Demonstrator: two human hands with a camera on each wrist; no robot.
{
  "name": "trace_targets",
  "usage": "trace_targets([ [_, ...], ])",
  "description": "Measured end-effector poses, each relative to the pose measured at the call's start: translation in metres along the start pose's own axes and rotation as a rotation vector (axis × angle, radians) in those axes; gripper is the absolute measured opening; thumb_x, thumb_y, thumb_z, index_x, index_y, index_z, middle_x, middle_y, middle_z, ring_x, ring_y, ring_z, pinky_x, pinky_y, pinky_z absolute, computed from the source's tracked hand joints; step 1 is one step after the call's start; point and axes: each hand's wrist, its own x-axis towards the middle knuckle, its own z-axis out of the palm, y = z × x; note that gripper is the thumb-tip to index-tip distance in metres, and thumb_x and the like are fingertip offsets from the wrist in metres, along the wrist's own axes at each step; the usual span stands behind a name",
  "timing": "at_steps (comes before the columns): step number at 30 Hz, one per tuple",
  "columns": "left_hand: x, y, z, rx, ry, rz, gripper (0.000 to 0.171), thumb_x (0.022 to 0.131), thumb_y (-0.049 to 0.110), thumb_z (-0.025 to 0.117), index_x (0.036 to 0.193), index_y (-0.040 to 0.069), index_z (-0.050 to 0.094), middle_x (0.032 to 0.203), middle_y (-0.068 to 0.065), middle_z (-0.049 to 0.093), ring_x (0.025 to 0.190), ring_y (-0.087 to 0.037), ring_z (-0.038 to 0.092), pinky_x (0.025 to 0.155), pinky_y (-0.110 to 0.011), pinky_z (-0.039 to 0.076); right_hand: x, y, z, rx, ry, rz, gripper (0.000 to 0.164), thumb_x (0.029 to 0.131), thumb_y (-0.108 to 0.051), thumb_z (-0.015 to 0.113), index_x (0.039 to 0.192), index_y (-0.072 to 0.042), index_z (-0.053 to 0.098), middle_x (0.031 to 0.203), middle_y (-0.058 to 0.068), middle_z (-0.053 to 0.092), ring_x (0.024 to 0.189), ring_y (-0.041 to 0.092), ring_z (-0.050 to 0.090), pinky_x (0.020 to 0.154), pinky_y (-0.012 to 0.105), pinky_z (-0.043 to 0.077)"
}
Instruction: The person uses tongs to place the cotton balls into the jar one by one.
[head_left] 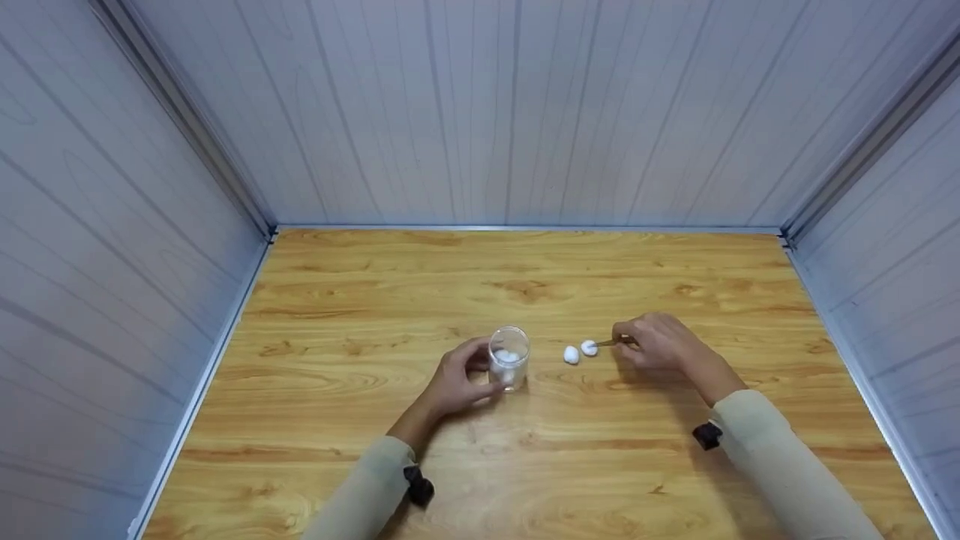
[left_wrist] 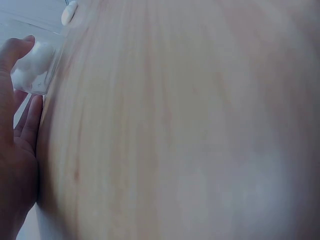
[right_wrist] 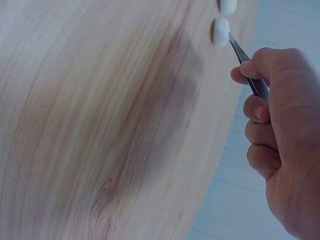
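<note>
My left hand (head_left: 459, 379) holds a clear glass cup (head_left: 517, 341), thumb and fingers curled round its side. Several white cotton balls (left_wrist: 40, 59) lie inside the cup, seen through its wall in the left wrist view. To the right, my right hand (head_left: 658, 341) grips a pair of metal tweezers (right_wrist: 241, 51) between thumb and forefinger, the other fingers curled in. The tweezers' tips meet a cotton ball (head_left: 589, 348) on the table. Another cotton ball (head_left: 571, 355) lies just left of it, between that one and the cup.
The wood-grain table (head_left: 360, 300) is bounded by pale panels at the back (head_left: 465, 112) and both sides. A black device (head_left: 418, 486) is strapped at the left sleeve's cuff, and a similar black device (head_left: 706, 435) at the right.
</note>
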Motion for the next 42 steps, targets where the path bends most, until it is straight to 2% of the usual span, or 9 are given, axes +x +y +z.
trace_targets([
  [5,0.0,0.001,0.0,-0.001,-0.007,-0.006,0.067,0.087,0.012,0.097,0.146,0.0,0.068,0.132,-0.021,0.078,0.123,-0.029,0.076,0.109,-0.03,0.067,0.0,-0.001,0.001,0.006,0.012,-0.008,0.005,0.101,-0.014,0.076,0.101,-0.012,0.08,0.072,-0.001,0.072,0.058,0.003,0.037,0.054,0.02,0.028],
  [11,0.0,0.001,0.0,-0.006,-0.003,0.0,0.066,0.087,0.014,0.097,0.146,0.001,0.069,0.133,-0.02,0.078,0.123,-0.032,0.076,0.108,-0.033,0.068,-0.001,-0.001,0.002,0.016,-0.005,0.0,0.005,0.102,-0.013,0.076,0.101,-0.011,0.08,0.073,-0.001,0.071,0.059,0.003,0.038,0.054,0.02,0.029],
  [17,-0.001,0.002,0.0,-0.016,-0.001,0.001,0.067,0.088,0.013,0.097,0.147,0.001,0.068,0.135,-0.021,0.078,0.124,-0.033,0.076,0.108,-0.035,0.068,-0.001,-0.002,0.0,-0.006,0.046,-0.042,0.005,0.1,-0.01,0.075,0.1,-0.011,0.08,0.076,0.003,0.076,0.058,0.003,0.037,0.053,0.02,0.028],
  [24,-0.002,0.002,-0.001,-0.028,-0.006,-0.003,0.066,0.089,0.01,0.096,0.147,0.0,0.067,0.136,-0.022,0.076,0.124,-0.031,0.075,0.108,-0.036,0.069,0.0,-0.005,-0.01,-0.003,0.056,-0.02,0.011,0.101,-0.008,0.071,0.102,-0.01,0.081,0.078,0.003,0.077,0.058,0.003,0.037,0.054,0.02,0.028],
  [32,-0.001,0.001,-0.001,-0.031,-0.001,0.01,0.066,0.087,0.01,0.097,0.146,-0.001,0.068,0.134,-0.022,0.077,0.123,-0.026,0.075,0.108,-0.035,0.069,0.003,-0.003,-0.022,-0.035,0.138,-0.067,0.006,0.098,-0.006,0.076,0.097,-0.011,0.08,0.08,0.005,0.081,0.055,0.004,0.04,0.049,0.022,0.032],
  [42,-0.001,-0.001,-0.001,-0.024,-0.004,0.005,0.065,0.089,0.009,0.095,0.147,0.0,0.068,0.135,-0.021,0.077,0.122,-0.025,0.075,0.106,-0.032,0.068,0.005,-0.005,-0.032,-0.026,0.139,-0.051,0.005,0.1,-0.009,0.076,0.102,-0.01,0.08,0.085,0.008,0.083,0.055,0.002,0.037,0.049,0.022,0.033],
])
